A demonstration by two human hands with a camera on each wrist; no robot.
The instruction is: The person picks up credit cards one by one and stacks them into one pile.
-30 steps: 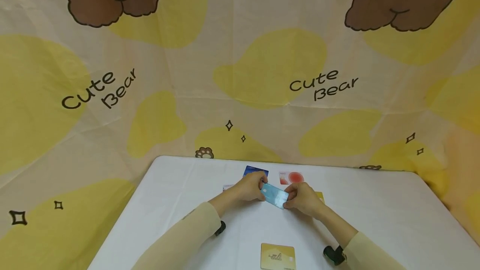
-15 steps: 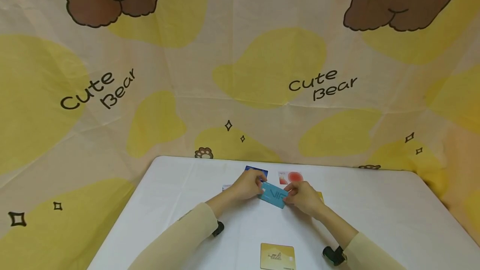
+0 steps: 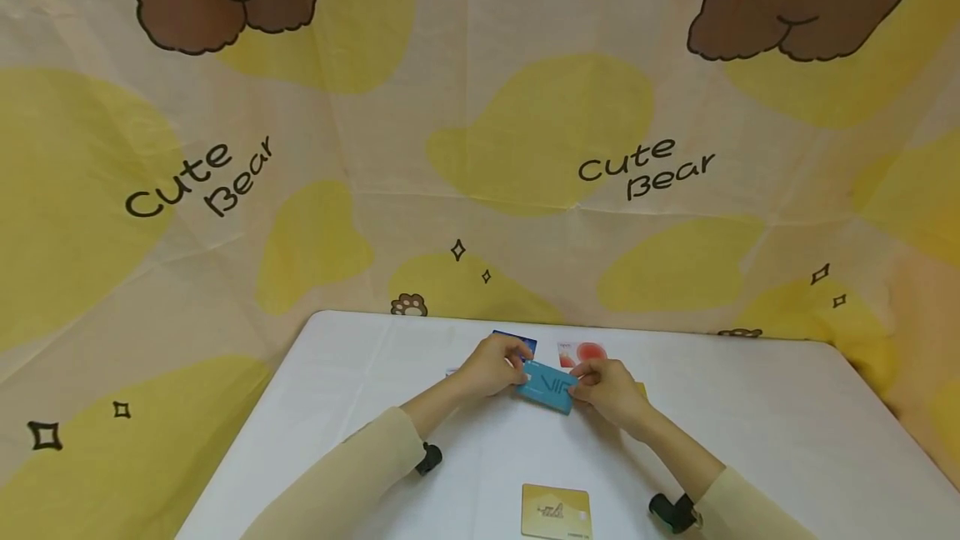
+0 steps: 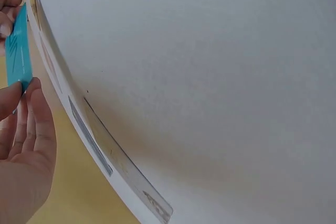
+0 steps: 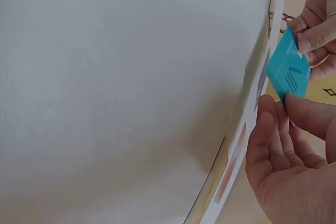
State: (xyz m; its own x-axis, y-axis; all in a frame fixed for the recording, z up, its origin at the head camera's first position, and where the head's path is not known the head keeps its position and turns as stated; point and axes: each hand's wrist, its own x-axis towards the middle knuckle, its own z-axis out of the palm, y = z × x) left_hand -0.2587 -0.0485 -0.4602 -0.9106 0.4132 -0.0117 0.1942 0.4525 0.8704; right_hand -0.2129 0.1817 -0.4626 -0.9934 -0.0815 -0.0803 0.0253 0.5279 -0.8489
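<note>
Pinching a teal rectangular plastic card (image 3: 544,387) by its left end, the left hand (image 3: 487,367) has its thumb and fingers clamped on it, while the right hand (image 3: 611,396) is likewise clamped on the right end, so the card spans the gap between the two. It is held raised over the far half of a white surface (image 3: 360,382), its dark lettering facing up and its right end slanting toward the near side. Just beyond the left hand lies a dark blue card (image 3: 517,341), partly covered by that hand, and to its right on the far side lies a white card with a large red circle (image 3: 588,352). A strip of a yellow card (image 3: 641,390) shows behind the right hand, and a sliver of a pale card (image 3: 450,372) shows to the left of the left hand; the rest of each is hidden. Well apart, at the near side, a gold card (image 3: 556,512) with a darker emblem lies flat. Beyond the surface hangs a beige cloth (image 3: 525,257) with yellow blotches and brown bears.
</note>
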